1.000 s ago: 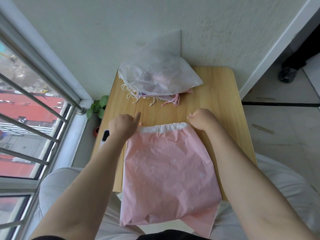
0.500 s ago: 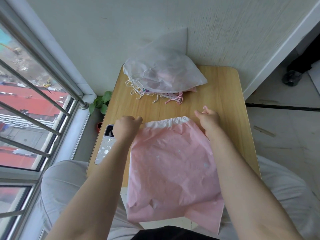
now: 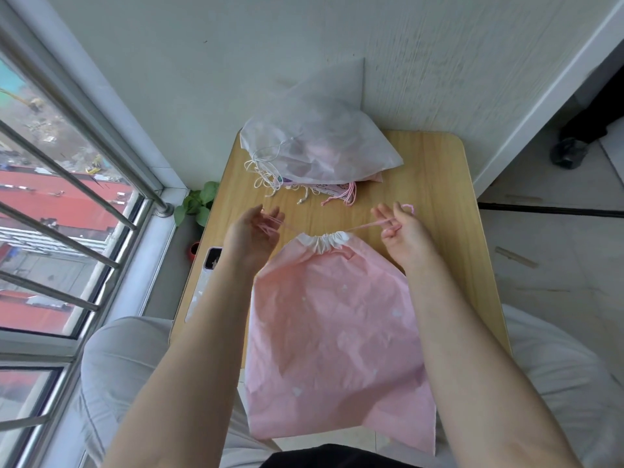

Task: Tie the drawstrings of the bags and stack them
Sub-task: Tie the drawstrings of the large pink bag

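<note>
The pink bag (image 3: 337, 336) lies flat on the wooden table (image 3: 439, 197), its lower end hanging over the near edge at 6 o'clock, its white mouth (image 3: 322, 240) cinched into a tight gather. The left hand (image 3: 251, 234) pinches the pink cord at 9 o'clock of the mouth; the right hand (image 3: 403, 231) has the other cord (image 3: 366, 226) looped round its fingers at 3 o'clock. Both cords run taut. The step in hand looks like drawing the mouth closed. Next the two cords must be brought together and knotted, then the bag goes onto the pile of bags (image 3: 317, 150) at 12 o'clock.
</note>
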